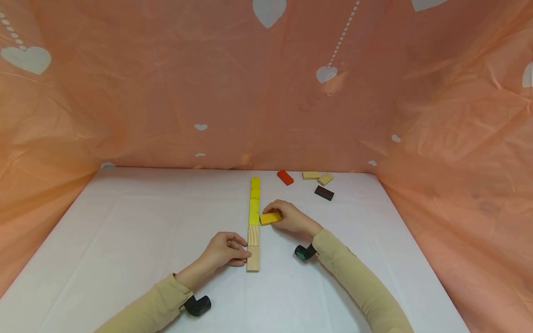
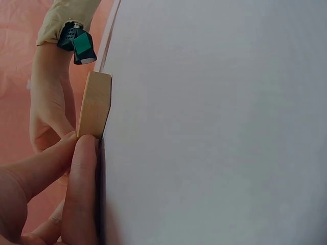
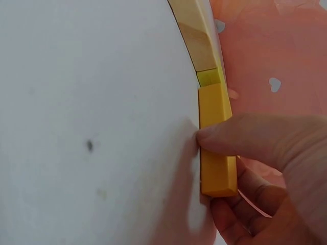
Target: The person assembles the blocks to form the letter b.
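A straight row runs away from me on the white table: two bright yellow blocks (image 1: 254,212) at the far end, then a striped wooden block (image 1: 253,235) and a plain wooden block (image 1: 252,263) nearest. Beside the row on its left, my left hand (image 1: 222,252) touches the plain block with thumb and forefinger tips; the left wrist view shows those fingers fairly straight against the block's side (image 2: 95,104). On the right, my right hand (image 1: 290,217) pinches a deeper yellow block (image 1: 268,218), which lies crosswise near the row. In the right wrist view, its thumb presses this block (image 3: 213,168).
Toward the back right lie a red block (image 1: 285,177), two light wooden blocks (image 1: 310,175) and a dark brown block (image 1: 324,193). An orange curtain (image 1: 233,92) with white hearts hangs behind the table and along both sides. Black wrist devices (image 1: 197,305) hang below both sleeves.
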The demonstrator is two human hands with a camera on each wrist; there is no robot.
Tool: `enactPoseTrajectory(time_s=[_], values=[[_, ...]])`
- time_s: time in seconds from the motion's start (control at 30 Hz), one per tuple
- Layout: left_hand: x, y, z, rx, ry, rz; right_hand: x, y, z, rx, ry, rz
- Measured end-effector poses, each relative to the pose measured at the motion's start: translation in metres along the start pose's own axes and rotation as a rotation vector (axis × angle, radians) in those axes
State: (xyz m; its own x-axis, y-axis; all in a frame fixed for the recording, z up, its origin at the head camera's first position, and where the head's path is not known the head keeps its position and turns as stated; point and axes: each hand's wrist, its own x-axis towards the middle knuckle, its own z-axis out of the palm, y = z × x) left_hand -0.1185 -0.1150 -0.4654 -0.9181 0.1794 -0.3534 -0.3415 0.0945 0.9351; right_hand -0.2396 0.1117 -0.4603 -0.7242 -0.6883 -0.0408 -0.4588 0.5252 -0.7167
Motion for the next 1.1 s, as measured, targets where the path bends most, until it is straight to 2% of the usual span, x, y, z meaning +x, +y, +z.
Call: enactPoseTrajectory(time_s=[0.37, 0.73, 1.1], values=[[-0.0013, 0.0003, -0.0021, 0.0, -0.016, 0.009, -0.0004, -0.0004, 0.0008, -0.001, 0.005, -0.023], [-0.0007, -0.0007, -0.0022, 0.001, -0.007, 0.01, -0.0037, -0.0001, -0.0027, 0.041, -0.002, 0.051], [0.0003, -0.0007, -0.0028, 0.002, -0.015, 0.004, -0.0084, 0.0051, -0.0075, 0.042, 0.011, 0.04]])
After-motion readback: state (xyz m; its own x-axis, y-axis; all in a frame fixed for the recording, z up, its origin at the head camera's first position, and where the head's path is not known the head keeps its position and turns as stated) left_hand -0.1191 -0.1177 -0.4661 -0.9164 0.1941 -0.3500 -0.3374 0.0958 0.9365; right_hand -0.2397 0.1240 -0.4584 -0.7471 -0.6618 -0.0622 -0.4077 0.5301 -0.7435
